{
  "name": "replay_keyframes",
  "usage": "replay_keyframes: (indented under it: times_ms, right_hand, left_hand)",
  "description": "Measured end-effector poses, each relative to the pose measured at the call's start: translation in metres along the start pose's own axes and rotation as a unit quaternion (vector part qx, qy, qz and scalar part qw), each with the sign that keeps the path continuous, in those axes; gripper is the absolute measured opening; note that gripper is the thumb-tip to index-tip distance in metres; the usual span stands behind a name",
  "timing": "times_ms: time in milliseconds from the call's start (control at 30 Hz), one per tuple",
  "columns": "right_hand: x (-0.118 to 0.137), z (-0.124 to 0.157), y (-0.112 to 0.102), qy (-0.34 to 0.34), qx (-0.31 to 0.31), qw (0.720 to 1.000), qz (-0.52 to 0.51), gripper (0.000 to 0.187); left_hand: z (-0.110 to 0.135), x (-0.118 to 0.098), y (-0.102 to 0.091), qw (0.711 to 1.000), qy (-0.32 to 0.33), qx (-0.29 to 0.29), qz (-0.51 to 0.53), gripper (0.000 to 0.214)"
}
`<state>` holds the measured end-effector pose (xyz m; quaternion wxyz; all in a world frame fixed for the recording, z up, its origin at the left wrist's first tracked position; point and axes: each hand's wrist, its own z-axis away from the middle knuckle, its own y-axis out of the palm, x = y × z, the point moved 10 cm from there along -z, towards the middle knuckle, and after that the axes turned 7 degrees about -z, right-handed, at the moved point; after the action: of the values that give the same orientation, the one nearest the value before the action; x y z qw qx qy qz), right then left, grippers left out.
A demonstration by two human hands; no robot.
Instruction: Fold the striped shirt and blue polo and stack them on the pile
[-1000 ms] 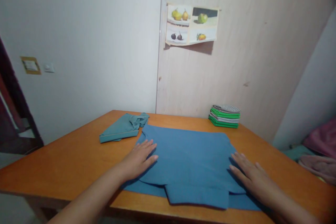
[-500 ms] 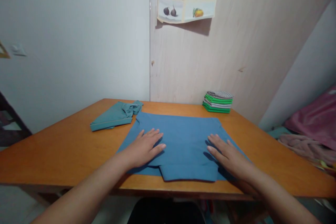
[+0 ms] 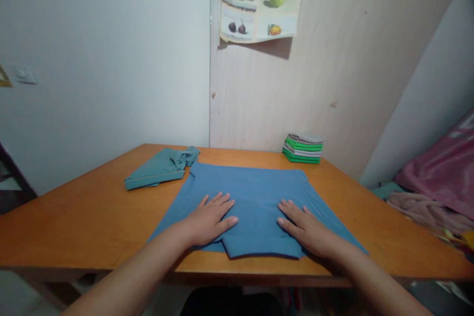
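A blue cloth (image 3: 252,190) lies partly folded on the orange wooden table (image 3: 74,217), with a narrower folded flap at its near edge. My left hand (image 3: 209,217) rests flat on the cloth's near left part, fingers spread. My right hand (image 3: 305,227) lies flat on the near right part, fingers stretched out. Both palms press on the fabric and hold nothing.
A folded teal garment (image 3: 159,168) lies at the cloth's far left corner. A stack of folded green and striped cloths (image 3: 303,148) sits at the table's back by the wooden wall panel. Pink and grey fabrics (image 3: 437,187) are piled off the table at right.
Both hands have slid inward along the cloth toward its middle. The camera view has also shifted, so the table appears nearer and more centred.
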<state>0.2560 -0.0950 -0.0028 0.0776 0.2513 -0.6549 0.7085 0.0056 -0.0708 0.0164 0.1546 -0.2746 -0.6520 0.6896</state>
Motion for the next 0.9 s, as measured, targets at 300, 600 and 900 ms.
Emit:
replay_keyframes:
  times_ms: [300,600,900]
  right_hand:
    - [0.017,-0.050,-0.005,-0.003,-0.029,0.999,0.041,0.083]
    - [0.021,-0.062,-0.001,-0.019,-0.005,0.999,0.033,0.075]
    - [0.010,-0.083,-0.007,0.013,-0.006,0.999,0.046,0.076]
  left_hand:
    - [-0.045,0.002,-0.001,0.999,0.002,-0.026,-0.027,0.075]
    - [-0.058,0.000,-0.003,0.999,0.024,-0.024,-0.026,0.076]
    - [-0.086,0.010,-0.002,0.998,0.025,-0.036,-0.044,0.075]
